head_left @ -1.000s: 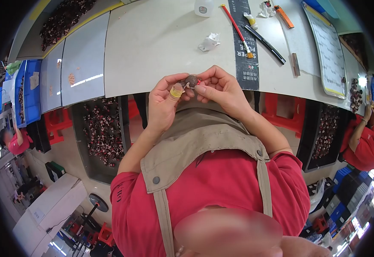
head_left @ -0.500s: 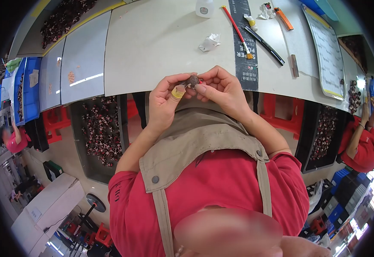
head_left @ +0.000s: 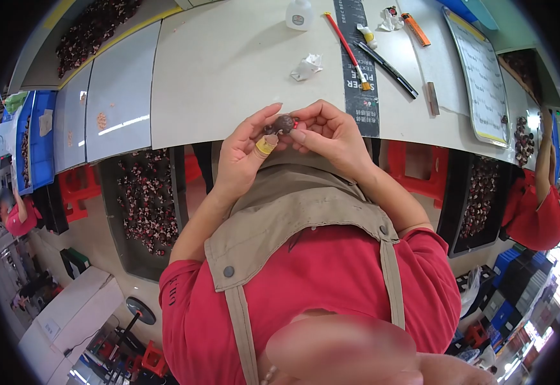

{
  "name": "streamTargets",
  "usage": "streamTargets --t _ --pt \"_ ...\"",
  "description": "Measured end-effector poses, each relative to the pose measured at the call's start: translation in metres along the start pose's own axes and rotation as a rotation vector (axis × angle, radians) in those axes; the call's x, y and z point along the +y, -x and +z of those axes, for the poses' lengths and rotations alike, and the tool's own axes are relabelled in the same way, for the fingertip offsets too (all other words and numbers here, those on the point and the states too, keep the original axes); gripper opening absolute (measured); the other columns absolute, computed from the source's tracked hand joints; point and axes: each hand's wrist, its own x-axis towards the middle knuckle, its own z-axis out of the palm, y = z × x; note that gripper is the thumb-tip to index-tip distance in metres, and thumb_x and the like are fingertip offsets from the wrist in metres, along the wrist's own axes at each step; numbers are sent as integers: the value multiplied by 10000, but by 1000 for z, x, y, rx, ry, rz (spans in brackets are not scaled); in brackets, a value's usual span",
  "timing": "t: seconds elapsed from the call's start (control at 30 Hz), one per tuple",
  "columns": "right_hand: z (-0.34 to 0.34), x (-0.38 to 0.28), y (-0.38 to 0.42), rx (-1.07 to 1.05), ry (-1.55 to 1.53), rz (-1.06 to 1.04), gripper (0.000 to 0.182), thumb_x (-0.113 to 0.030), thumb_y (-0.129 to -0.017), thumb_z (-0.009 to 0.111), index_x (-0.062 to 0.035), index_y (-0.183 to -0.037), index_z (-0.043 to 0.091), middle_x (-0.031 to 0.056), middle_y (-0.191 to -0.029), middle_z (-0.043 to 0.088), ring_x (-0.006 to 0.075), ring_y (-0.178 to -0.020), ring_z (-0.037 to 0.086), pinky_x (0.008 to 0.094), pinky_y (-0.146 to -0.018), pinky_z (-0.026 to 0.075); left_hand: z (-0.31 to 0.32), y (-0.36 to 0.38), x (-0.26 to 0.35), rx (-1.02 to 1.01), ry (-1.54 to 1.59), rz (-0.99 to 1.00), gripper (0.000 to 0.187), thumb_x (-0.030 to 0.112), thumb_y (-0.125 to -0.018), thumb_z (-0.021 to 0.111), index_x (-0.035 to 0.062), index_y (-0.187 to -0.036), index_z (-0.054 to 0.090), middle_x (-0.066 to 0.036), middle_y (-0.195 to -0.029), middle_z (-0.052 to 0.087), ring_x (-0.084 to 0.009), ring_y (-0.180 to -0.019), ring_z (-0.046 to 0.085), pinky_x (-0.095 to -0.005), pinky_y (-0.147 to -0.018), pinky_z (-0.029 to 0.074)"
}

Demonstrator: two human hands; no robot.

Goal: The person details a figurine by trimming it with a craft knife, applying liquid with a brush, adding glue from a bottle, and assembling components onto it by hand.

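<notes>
Between my hands, over the table's near edge, is a small dark brown figurine [head_left: 284, 124] with a red bit at its right side. My right hand [head_left: 332, 136] pinches it from the right, thumb in front and fingers curled behind. On the other side, my left hand [head_left: 244, 144] is loosely closed around the figurine's left end, its index finger raised off the piece. Yellow tape [head_left: 266, 146] wraps the left thumb, which rests close to the figurine. The fingers hide part of the piece.
On the white table [head_left: 216, 77] lie a crumpled tissue [head_left: 307, 67], red-handled brush [head_left: 347, 48], black pen [head_left: 389, 69], orange lighter [head_left: 416, 29] and plastic bottle [head_left: 300, 15]. Crates of small dark-red pieces [head_left: 148, 205] stand below the table's left part. Co-workers [head_left: 536, 218] are at the sides.
My left index finger has lifted away from the figurine, so more of it shows. My right hand keeps its pinch. The whole view has shifted slightly.
</notes>
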Motion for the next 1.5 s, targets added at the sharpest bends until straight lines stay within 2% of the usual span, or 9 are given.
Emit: streamTargets --t 0.3,0.7,0.9,1.0,1.2,1.4,1.5 --pt "0 2 -1 -23 -37 -14 274 -19 -833 615 43 -1080 514 28 -831 560 90 -783 580 214 -702 485 -1 5 0 -55 5 -79 492 99 -885 578 21 -1338 399 -115 -1173 565 -143 -987 582 -259 -854 482" --pt "4 3 -2 -27 -24 -31 271 -15 -828 620 47 -1071 516 29 -817 548 93 -780 574 230 -722 497 2 4 -8 -23 14 -41 495 33 -860 595 6 -1320 415 -117 -1165 576 -142 -1015 575 -258 -849 492" --pt "1 4 -4 -40 -40 -4 251 -13 -826 620 45 -1053 530 12 -805 538 82 -771 561 233 -722 503 4 6 -12 -18 26 -28 491 -7 -857 580 7 -1318 414 -131 -1167 575 -161 -1020 581 -286 -885 494" --pt "0 10 -4 -33 -20 -18 267 -19 -825 623 43 -1068 530 4 -800 538 75 -770 558 229 -720 502 4 8 -17 -8 47 -46 497 -36 -854 574 38 -1323 428 -79 -1168 573 -121 -1052 550 -244 -901 454" --pt "0 4 -3 -34 -48 49 257 -28 -834 617 43 -1066 531 2 -807 540 72 -772 557 228 -723 505 8 8 -18 5 82 -51 512 -46 -852 572 44 -1332 421 -68 -1137 580 -113 -997 565 -243 -887 465" --pt "0 4 -2 -50 -119 45 259 -23 -836 611 42 -1071 525 2 -819 537 78 -779 558 233 -725 507 10 8 -17 11 86 -55 515 -37 -851 579 49 -1333 421 -79 -1171 572 -121 -1023 561 -248 -904 458" --pt "-1 9 -3 -60 -55 -12 260 -18 -832 613 35 -1070 525 0 -816 531 81 -786 558 236 -728 506 10 9 -20 36 65 -51 514 -34 -849 583 50 -1331 424 -77 -1177 570 -117 -1045 551 -249 -913 454"
